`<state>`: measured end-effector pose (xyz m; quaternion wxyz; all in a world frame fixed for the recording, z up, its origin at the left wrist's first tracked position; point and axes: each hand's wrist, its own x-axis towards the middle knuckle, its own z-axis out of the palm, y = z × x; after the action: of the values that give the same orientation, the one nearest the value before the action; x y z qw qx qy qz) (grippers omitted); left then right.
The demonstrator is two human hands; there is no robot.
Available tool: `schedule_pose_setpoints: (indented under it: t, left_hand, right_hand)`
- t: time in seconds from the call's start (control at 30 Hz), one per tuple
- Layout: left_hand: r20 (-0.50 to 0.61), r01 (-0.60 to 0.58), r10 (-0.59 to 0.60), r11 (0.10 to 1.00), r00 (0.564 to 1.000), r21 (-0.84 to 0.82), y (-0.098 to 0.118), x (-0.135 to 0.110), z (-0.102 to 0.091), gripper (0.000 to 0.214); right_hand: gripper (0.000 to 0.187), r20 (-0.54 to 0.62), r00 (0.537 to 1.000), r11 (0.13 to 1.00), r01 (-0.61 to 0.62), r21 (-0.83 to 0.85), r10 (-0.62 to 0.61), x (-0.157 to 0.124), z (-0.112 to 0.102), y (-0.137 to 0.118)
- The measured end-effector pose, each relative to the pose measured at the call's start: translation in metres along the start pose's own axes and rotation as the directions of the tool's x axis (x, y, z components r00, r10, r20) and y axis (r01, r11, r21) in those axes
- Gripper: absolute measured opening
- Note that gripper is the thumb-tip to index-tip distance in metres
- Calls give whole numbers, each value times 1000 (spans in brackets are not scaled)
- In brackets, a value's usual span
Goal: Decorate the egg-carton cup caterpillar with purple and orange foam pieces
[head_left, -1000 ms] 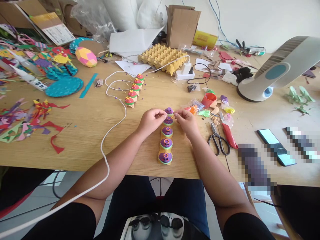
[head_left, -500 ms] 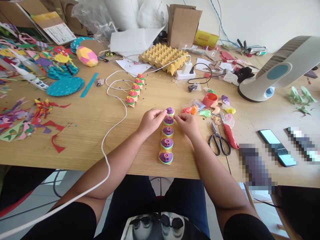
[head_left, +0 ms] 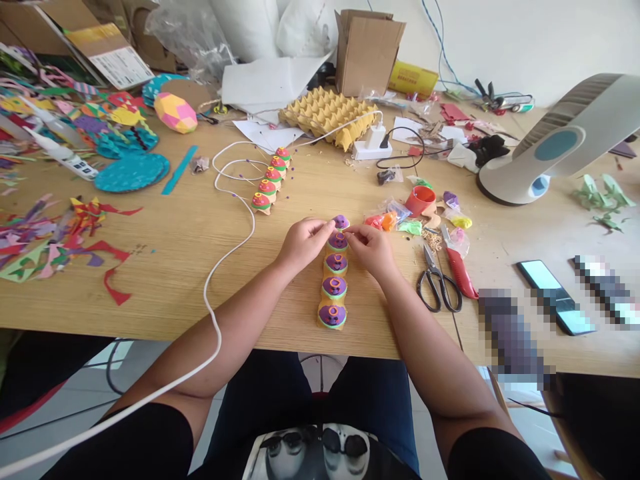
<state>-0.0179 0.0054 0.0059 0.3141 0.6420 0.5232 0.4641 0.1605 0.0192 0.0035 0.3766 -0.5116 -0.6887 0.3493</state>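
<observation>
A strip of egg-carton cups (head_left: 335, 288) lies lengthwise before me, each cup topped with purple clay, an orange ring and a small face, edged in pale green. The farthest purple cup (head_left: 341, 221) shows no orange ring. My left hand (head_left: 306, 241) is closed in a pinch at the left side of that far end; what sits between its fingertips is hidden. From the right, my right hand (head_left: 371, 245) pinches close to the second cup, its fingertips holding something too small to name. A similar strip with red tops (head_left: 271, 179) stands farther back on the left.
Scissors (head_left: 440, 283) and a red-handled knife (head_left: 459, 267) lie right of my right hand. Bagged clay (head_left: 387, 219) and a red tub (head_left: 420, 200) sit beyond it. A white cable (head_left: 210, 293) crosses my left forearm. A yellow egg tray (head_left: 325, 113) is behind; a fan (head_left: 550, 147) stands right.
My right hand has shifted slightly left, bringing its fingertips nearer the second cup. My left hand and the strip stay almost where they were.
</observation>
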Motion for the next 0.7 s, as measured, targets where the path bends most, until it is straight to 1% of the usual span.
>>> schedule_pose_setpoints:
  t: [0.43, 0.7]
  left_hand:
    - [5, -9, 9, 1000, 1000, 18, 1, 0, -1, 38]
    - [-23, -20, 20, 1000, 1000, 20, 0, 1, -1, 36]
  right_hand:
    - [28, 41, 998, 998, 51, -21, -50, 1, 1, 7]
    - [29, 59, 996, 997, 70, -34, -68, 0, 0, 5]
